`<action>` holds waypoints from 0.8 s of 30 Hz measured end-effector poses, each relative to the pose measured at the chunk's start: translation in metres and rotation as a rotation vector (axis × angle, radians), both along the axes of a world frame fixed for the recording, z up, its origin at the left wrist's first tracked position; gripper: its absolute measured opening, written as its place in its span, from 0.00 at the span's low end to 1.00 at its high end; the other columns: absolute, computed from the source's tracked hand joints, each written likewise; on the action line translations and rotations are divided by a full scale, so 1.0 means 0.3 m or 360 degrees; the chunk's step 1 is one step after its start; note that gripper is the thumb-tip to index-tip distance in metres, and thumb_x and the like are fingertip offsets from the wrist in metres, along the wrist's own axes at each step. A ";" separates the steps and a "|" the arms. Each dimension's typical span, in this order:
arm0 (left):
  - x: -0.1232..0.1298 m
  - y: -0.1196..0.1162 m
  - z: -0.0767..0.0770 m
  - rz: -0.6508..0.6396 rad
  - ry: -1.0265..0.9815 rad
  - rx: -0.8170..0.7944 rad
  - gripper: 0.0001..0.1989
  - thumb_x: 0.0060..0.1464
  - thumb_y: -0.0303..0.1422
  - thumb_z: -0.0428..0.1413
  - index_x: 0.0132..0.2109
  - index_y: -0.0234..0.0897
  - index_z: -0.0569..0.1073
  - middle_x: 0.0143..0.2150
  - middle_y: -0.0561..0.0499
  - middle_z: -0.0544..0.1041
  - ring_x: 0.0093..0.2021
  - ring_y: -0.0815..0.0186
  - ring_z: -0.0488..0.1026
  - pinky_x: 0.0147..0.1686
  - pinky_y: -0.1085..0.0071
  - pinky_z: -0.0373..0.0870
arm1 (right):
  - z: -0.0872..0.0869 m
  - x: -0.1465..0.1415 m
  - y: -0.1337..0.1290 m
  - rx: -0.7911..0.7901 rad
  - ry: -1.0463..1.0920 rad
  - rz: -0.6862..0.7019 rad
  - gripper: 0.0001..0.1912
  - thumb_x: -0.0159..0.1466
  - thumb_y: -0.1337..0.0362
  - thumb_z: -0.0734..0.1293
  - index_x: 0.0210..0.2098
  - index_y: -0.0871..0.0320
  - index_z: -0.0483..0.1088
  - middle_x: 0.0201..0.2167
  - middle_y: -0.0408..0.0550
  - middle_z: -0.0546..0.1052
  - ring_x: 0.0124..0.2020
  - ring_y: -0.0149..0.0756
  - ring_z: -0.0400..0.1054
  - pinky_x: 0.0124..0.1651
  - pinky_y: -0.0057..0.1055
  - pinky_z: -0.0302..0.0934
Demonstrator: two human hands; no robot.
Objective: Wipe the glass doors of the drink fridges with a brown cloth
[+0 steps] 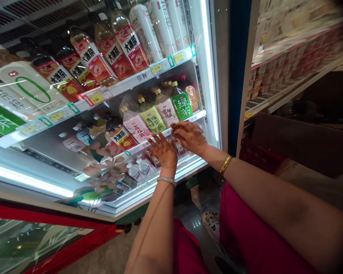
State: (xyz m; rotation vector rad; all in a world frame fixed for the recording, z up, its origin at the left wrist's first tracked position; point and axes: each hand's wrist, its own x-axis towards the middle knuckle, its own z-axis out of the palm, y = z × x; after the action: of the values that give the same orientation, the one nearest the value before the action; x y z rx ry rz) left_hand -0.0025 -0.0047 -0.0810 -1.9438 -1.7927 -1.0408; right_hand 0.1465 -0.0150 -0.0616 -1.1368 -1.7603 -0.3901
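Observation:
My left hand (163,151), with a pale bangle at the wrist, is in front of the middle shelf of a lit drinks cooler. Its fingers are spread along the shelf's front edge strip (138,147), below a pink-labelled drink bottle (135,123). Just to its right, my right hand (190,137) has bent fingers closed at the same strip; what they grip, if anything, is hidden. A gold bracelet (226,164) circles that wrist. Behind the hands stand a yellow-green-labelled bottle (153,118), a pale pink-labelled bottle (166,108) and a green tea bottle (181,99).
Large tea bottles (130,45) line the upper shelf above its price tags (95,99). Clear bottles (143,167) stand on the bottom shelf. A red-framed door (103,241) is at lower left. Another stocked shelf (291,72) is on the right, with a dark box (300,144) below.

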 end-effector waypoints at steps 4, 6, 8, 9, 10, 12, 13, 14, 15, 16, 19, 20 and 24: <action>-0.003 -0.013 0.018 -0.0024 -0.0039 -0.0024 0.33 0.67 0.36 0.48 0.75 0.31 0.52 0.78 0.36 0.41 0.77 0.46 0.28 0.70 0.35 0.24 | 0.035 0.003 -0.003 -0.0094 0.0366 -0.0376 0.15 0.63 0.70 0.66 0.49 0.56 0.74 0.62 0.56 0.67 0.61 0.52 0.60 0.61 0.49 0.57; -0.010 -0.012 0.017 -0.0048 -0.0027 -0.0014 0.33 0.67 0.35 0.49 0.74 0.30 0.52 0.78 0.36 0.42 0.77 0.46 0.28 0.71 0.36 0.25 | 0.012 -0.055 -0.014 -0.0112 0.0284 -0.0380 0.14 0.65 0.69 0.65 0.50 0.55 0.74 0.63 0.57 0.67 0.61 0.53 0.59 0.61 0.52 0.56; -0.017 -0.004 0.007 -0.0059 -0.0020 0.0013 0.33 0.67 0.35 0.49 0.74 0.29 0.53 0.77 0.36 0.41 0.77 0.47 0.27 0.71 0.36 0.25 | -0.023 -0.110 -0.021 -0.0091 0.0140 -0.0237 0.12 0.67 0.65 0.65 0.49 0.53 0.75 0.60 0.55 0.70 0.58 0.51 0.61 0.59 0.50 0.57; -0.021 0.003 0.000 -0.0060 -0.0027 0.0033 0.33 0.67 0.35 0.48 0.74 0.28 0.53 0.77 0.35 0.41 0.77 0.47 0.26 0.71 0.35 0.25 | -0.036 -0.124 -0.020 -0.0076 0.0091 -0.0172 0.11 0.68 0.63 0.64 0.48 0.52 0.76 0.59 0.53 0.72 0.57 0.48 0.63 0.59 0.48 0.57; -0.023 0.010 -0.006 -0.0060 -0.0037 0.0057 0.33 0.67 0.34 0.48 0.74 0.28 0.53 0.77 0.34 0.41 0.77 0.47 0.25 0.70 0.34 0.25 | -0.043 -0.125 -0.016 -0.0061 0.0057 -0.0114 0.11 0.69 0.62 0.65 0.47 0.51 0.77 0.58 0.51 0.73 0.56 0.46 0.64 0.58 0.46 0.58; -0.021 0.024 -0.017 -0.0063 -0.0061 0.0099 0.33 0.67 0.35 0.48 0.74 0.27 0.53 0.77 0.33 0.41 0.77 0.46 0.25 0.69 0.33 0.23 | -0.039 -0.087 -0.002 -0.0037 0.0018 -0.0035 0.10 0.68 0.62 0.66 0.47 0.48 0.77 0.58 0.47 0.74 0.56 0.43 0.64 0.59 0.43 0.58; -0.017 0.030 -0.021 -0.0065 -0.0075 0.0112 0.33 0.67 0.35 0.48 0.74 0.27 0.52 0.77 0.33 0.42 0.77 0.47 0.25 0.69 0.33 0.23 | -0.029 -0.056 0.007 -0.0028 0.0029 -0.0025 0.11 0.67 0.63 0.67 0.48 0.48 0.77 0.58 0.46 0.73 0.57 0.43 0.64 0.60 0.43 0.57; -0.009 0.035 -0.022 -0.0067 -0.0089 0.0119 0.33 0.67 0.36 0.48 0.74 0.27 0.52 0.77 0.33 0.42 0.77 0.47 0.26 0.69 0.33 0.22 | -0.017 -0.023 0.015 -0.0022 0.0081 -0.0044 0.12 0.66 0.64 0.67 0.49 0.49 0.76 0.59 0.47 0.72 0.58 0.44 0.63 0.60 0.43 0.57; 0.000 0.039 -0.021 -0.0071 -0.0100 0.0117 0.33 0.67 0.36 0.47 0.74 0.27 0.52 0.77 0.33 0.43 0.77 0.47 0.27 0.69 0.33 0.22 | -0.005 0.005 0.022 -0.0016 0.0172 -0.0093 0.14 0.65 0.66 0.68 0.49 0.50 0.76 0.60 0.49 0.71 0.59 0.45 0.63 0.61 0.44 0.57; 0.011 0.042 -0.018 -0.0076 -0.0105 0.0114 0.33 0.67 0.35 0.47 0.74 0.27 0.52 0.77 0.33 0.43 0.77 0.47 0.27 0.69 0.33 0.22 | 0.005 0.025 0.027 -0.0011 0.0282 -0.0158 0.15 0.64 0.67 0.68 0.50 0.52 0.75 0.61 0.51 0.70 0.60 0.47 0.62 0.61 0.45 0.56; 0.048 0.048 -0.012 -0.0107 -0.0070 0.0107 0.32 0.68 0.35 0.46 0.74 0.29 0.53 0.77 0.35 0.43 0.78 0.48 0.29 0.69 0.34 0.22 | 0.007 0.023 0.025 -0.0012 0.0451 -0.0283 0.17 0.63 0.68 0.68 0.51 0.54 0.75 0.62 0.55 0.67 0.61 0.50 0.60 0.62 0.47 0.56; 0.059 0.049 -0.012 -0.0129 -0.0046 0.0096 0.31 0.68 0.34 0.45 0.74 0.29 0.53 0.77 0.35 0.43 0.78 0.49 0.30 0.70 0.35 0.22 | -0.001 0.010 0.020 -0.0021 0.0380 -0.0255 0.16 0.64 0.68 0.67 0.51 0.54 0.75 0.63 0.55 0.68 0.61 0.50 0.60 0.62 0.48 0.55; 0.090 0.049 -0.023 -0.0196 0.0027 0.0049 0.31 0.68 0.32 0.43 0.74 0.27 0.53 0.77 0.35 0.46 0.78 0.52 0.32 0.72 0.40 0.23 | -0.027 0.020 0.012 -0.0016 -0.0069 0.0003 0.14 0.69 0.63 0.65 0.52 0.51 0.75 0.61 0.51 0.71 0.59 0.47 0.62 0.61 0.47 0.55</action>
State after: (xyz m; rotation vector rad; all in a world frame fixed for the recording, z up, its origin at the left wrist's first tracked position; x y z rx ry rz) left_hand 0.0246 0.0101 -0.0878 -2.0607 -1.6563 -1.0806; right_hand 0.1526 -0.0115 -0.0695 -1.1413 -1.8028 -0.4082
